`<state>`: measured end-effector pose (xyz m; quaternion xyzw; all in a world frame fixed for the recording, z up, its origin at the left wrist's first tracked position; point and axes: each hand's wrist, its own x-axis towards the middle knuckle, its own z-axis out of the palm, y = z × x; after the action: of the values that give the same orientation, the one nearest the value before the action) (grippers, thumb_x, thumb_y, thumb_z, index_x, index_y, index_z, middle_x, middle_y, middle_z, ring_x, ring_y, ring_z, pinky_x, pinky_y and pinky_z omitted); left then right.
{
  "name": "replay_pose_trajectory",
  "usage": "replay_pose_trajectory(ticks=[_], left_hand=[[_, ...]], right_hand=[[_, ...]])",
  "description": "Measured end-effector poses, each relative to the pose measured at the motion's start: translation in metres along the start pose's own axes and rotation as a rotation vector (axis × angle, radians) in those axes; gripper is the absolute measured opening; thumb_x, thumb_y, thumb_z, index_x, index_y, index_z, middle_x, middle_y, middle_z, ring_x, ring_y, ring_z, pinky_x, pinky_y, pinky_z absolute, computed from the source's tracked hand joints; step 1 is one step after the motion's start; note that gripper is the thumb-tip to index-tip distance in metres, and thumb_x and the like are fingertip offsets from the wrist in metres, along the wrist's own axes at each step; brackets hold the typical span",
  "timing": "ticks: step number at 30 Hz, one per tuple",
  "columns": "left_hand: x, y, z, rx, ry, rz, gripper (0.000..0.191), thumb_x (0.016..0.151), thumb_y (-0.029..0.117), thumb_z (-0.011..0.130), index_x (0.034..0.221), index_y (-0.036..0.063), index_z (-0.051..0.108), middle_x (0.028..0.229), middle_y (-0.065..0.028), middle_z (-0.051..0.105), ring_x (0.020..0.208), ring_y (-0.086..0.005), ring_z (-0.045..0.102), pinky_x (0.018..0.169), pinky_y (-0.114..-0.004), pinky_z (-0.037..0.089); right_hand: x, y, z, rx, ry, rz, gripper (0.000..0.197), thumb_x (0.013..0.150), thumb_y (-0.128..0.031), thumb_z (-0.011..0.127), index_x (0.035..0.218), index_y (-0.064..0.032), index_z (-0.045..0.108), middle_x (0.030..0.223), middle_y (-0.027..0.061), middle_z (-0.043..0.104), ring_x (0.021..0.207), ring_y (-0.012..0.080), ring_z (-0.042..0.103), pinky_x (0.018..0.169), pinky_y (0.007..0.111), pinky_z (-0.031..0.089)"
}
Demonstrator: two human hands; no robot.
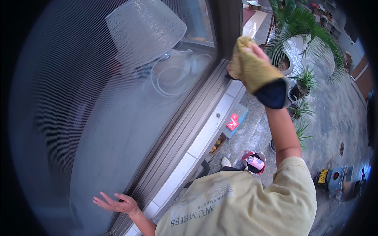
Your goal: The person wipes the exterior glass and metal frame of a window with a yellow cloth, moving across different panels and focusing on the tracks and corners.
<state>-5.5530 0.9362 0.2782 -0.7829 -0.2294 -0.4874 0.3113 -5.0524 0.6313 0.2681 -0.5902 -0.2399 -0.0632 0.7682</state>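
Note:
My right hand [260,53] is shut on a yellow cloth [251,66] with a dark part [272,93] draped over my wrist. Motion blurs the cloth, which is beside the lower corner of a dark window frame [228,26]. At lower left, my left hand [119,203] is empty, its fingers spread in front of the window pane [118,147]; whether it touches the pane I cannot tell. Between my hands runs the grooved window track [183,126], bordered by a white tiled ledge [193,144].
Behind the pane are a table lamp's patterned shade [144,32] and a coiled white cord [165,79]. Potted plants [301,88] line the right, including a large palm-like one [295,26]. Below are a bag with a pink bottle [255,162] and a parked scooter [336,180].

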Motion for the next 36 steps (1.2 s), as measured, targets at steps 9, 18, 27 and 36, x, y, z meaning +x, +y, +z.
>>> replay_pose_trajectory(ticks=[9, 18, 27, 36], left_hand=[[-0.016, -0.014, -0.030, -0.091, -0.149, 0.030, 0.040, 0.092, 0.008, 0.049, 0.130, -0.0031, 0.049, 0.144, -0.0242, 0.035, 0.134, -0.0435, 0.032, 0.109, -0.053, 0.028], [-0.033, -0.020, -0.040, -0.254, -0.190, -0.015, 0.038, 0.088, 0.001, 0.050, 0.125, -0.0030, 0.053, 0.138, -0.0240, 0.042, 0.130, -0.0430, 0.038, 0.105, -0.052, 0.033], [-0.019, 0.009, -0.024, -0.563, -0.204, 0.155, 0.030, 0.085, -0.005, 0.050, 0.113, -0.0036, 0.060, 0.124, -0.0208, 0.054, 0.119, -0.0403, 0.049, 0.098, -0.048, 0.041], [0.009, 0.053, -0.011, -0.875, -0.291, 0.385, 0.035, 0.077, -0.005, 0.058, 0.112, 0.0008, 0.058, 0.116, -0.0179, 0.058, 0.102, -0.0361, 0.060, 0.085, -0.043, 0.050]], right_hand=[[-0.014, 0.035, 0.084, -1.074, 0.019, -0.375, 0.041, 0.079, -0.025, 0.058, 0.109, 0.0035, 0.054, 0.098, 0.0251, 0.061, 0.099, 0.0391, 0.057, 0.089, 0.047, 0.044], [-0.052, -0.011, 0.105, -1.330, -0.418, -0.286, 0.025, 0.073, -0.022, 0.053, 0.080, 0.0005, 0.062, 0.082, 0.0194, 0.064, 0.088, 0.0333, 0.060, 0.079, 0.045, 0.047], [-0.184, -0.063, 0.203, -1.039, -0.877, -0.466, 0.023, 0.064, -0.021, 0.063, 0.076, -0.0015, 0.063, 0.077, 0.0121, 0.063, 0.084, 0.0278, 0.062, 0.073, 0.038, 0.053], [-0.198, -0.065, 0.193, -0.092, -1.034, -0.027, 0.022, 0.082, -0.017, 0.063, 0.095, 0.0002, 0.057, 0.091, 0.0132, 0.062, 0.089, 0.0233, 0.061, 0.080, 0.036, 0.049]])
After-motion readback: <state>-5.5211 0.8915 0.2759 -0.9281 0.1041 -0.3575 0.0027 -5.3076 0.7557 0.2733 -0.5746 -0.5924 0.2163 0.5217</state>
